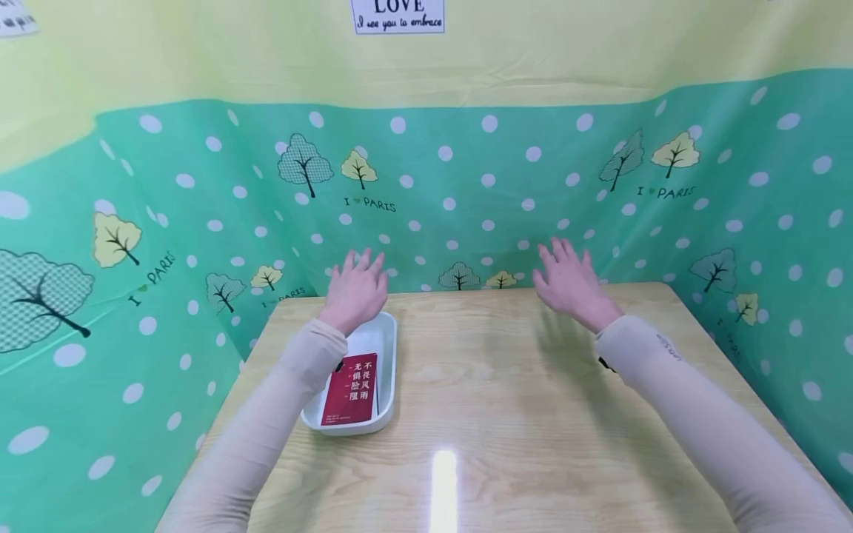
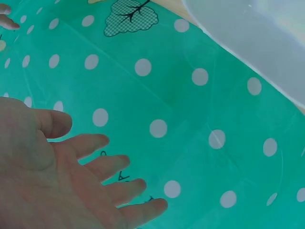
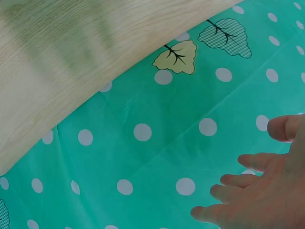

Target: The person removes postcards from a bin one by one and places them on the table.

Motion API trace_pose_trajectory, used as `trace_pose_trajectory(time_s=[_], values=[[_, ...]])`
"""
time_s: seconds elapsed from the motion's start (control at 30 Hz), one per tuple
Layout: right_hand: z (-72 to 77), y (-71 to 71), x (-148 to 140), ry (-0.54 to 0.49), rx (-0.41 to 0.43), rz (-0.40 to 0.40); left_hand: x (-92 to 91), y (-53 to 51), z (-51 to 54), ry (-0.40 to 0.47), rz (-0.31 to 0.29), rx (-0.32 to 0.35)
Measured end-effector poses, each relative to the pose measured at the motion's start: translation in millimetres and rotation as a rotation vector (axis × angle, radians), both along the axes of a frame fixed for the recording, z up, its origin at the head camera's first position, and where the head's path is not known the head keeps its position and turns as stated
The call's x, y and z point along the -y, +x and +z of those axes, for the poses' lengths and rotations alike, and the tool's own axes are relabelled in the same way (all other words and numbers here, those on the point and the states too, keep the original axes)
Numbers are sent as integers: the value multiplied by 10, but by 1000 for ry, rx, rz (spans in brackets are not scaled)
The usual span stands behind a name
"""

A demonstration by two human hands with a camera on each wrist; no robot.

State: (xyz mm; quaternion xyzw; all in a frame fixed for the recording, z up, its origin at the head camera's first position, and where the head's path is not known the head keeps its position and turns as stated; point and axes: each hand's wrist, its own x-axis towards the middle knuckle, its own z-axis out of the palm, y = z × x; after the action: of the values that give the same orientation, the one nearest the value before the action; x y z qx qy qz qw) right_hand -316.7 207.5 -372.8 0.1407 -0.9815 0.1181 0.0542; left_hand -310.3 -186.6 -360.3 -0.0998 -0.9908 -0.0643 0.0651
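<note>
My left hand is raised over the far end of a white tray, its fingers spread and holding nothing. Inside the tray lies a dark red booklet with white characters; the forearm covers part of the tray's left side. My right hand hovers above the far right part of the table, fingers apart, with nothing in it. In the left wrist view the left palm shows bare, and the tray's rim appears at the upper right. The right wrist view shows the right hand with loosely extended fingers.
A light wooden table reaches back to a green polka-dot curtain, which also rises on the left and right sides. A bright strip of light shows on the table's near middle.
</note>
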Motion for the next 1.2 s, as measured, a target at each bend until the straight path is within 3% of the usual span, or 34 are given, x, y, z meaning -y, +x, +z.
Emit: trace_pose_trajectory(time_s=[0.33,0.6,0.97,1.2], values=[[-77,-22,42,-10,13,6,244,81,-151,57,20,72],[-140,-52,165,-35,11,10,471,126,-386,44,49,127],[-208,-57,433,-93,35,37,700,284,-567,84,229,216],[-227,-40,562,-149,89,47,928,419,-589,75,370,409]])
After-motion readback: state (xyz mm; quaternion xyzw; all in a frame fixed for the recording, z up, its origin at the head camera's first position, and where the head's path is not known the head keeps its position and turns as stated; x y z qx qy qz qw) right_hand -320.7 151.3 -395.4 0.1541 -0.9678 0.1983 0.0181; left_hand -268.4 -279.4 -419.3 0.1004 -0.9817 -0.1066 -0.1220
